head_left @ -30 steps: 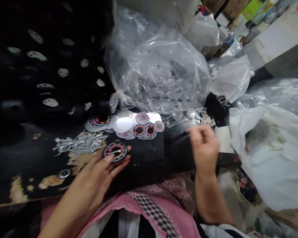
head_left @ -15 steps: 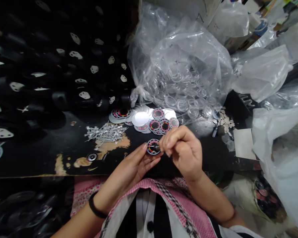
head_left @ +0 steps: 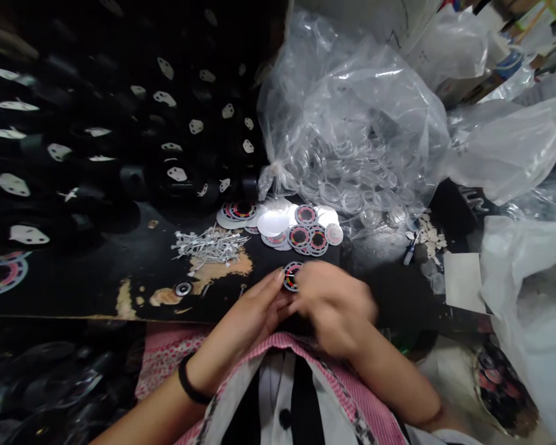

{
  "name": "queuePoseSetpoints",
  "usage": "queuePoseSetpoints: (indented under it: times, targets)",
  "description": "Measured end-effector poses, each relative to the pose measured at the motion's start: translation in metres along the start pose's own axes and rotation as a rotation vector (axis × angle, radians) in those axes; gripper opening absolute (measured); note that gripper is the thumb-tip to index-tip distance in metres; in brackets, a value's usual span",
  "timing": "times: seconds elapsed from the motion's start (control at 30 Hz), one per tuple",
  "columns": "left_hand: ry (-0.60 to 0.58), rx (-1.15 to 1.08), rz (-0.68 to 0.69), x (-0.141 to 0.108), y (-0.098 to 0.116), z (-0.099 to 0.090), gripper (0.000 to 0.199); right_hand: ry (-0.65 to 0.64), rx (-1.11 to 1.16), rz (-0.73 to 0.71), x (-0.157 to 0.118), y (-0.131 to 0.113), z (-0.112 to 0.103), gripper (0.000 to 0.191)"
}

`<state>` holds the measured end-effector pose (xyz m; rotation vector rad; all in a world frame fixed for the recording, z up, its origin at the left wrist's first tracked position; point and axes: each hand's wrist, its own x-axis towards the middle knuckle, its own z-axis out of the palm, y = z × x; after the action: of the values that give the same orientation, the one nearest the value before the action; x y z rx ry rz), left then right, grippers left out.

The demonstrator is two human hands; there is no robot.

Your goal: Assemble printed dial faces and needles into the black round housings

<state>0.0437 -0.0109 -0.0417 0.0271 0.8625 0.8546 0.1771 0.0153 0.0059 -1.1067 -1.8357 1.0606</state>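
Observation:
My left hand holds a small round dial by its edge, the thumb on its left rim and fingers beneath. A thin white needle lies across the dial's dark face. My right hand is blurred by motion and covers the dial's right side; its fingers are closed, and what they hold is hidden. Behind the hands lie printed dials and white discs. To the left sits a pile of white needles.
A clear bag of transparent round covers stands behind the dials. Dark parts with white plates fill the back left. At right are a small screwdriver, small metal plates and a white card. A black ring lies front left.
The camera view has shifted, so the scene sits further right. My right hand has turned over the dial and now covers its right side; the dark tool tip seen earlier is hidden.

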Motion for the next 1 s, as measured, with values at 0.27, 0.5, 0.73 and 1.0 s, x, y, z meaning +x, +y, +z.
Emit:
queuePoseSetpoints:
  times: [0.27,0.5,0.73,1.0]
  targets:
    - [-0.002,-0.021,-0.014,-0.002,0.005,0.001,0.028,0.231,0.264,-0.174,0.005,-0.009,-0.035,0.021]
    - [0.056,-0.013,-0.089,0.005,0.005,-0.007,0.04,0.775,-0.063,0.153,-0.027,0.06,-0.123,0.016]
    - [0.108,0.079,0.178,-0.011,0.014,0.011,0.049,0.649,-0.577,0.003,-0.032,0.019,-0.11,0.022]
    - [0.112,0.25,0.269,-0.021,0.022,0.014,0.046,-0.114,-0.78,-0.174,0.012,-0.017,-0.017,0.014]
